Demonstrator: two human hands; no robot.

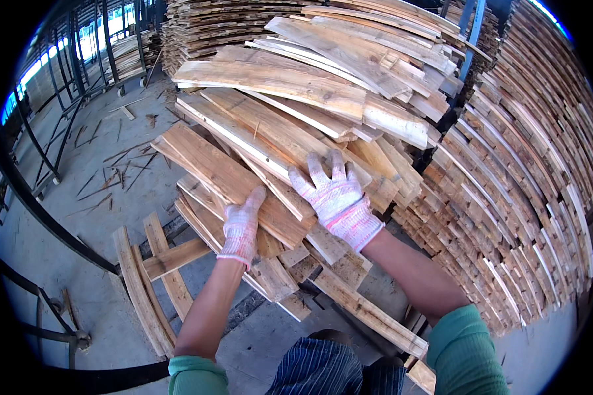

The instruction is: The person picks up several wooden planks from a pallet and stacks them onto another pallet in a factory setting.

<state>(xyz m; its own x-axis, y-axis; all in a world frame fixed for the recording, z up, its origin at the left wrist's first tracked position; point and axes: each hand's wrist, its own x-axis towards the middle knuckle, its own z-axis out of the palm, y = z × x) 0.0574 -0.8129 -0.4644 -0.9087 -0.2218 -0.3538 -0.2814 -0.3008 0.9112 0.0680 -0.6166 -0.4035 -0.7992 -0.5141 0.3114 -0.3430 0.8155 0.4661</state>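
Grey floor (128, 209) below; brown plank (207, 158) lies against left fingers (255, 197).

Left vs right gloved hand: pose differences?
Left hand has its thumb on a brown board, other fingers mostly hidden; right hand shows spread fingers. Left hand sits lower in view; right hand reaches farther onto the lumber pile. Both wear pale knit gloves with pink tints.

Left glove (241, 224) and right glove (336, 196) are white, flecked pink-orange. Board (207, 163) under left glove is warm brown; heaped planks (270, 80) run tan to cream, grain streaked, some greyish. Sleeves (464, 355) plain green. Trousers (319, 368) dark blue, pale stripes. Floor (122, 212) grey. Upright post (474, 33) blue.
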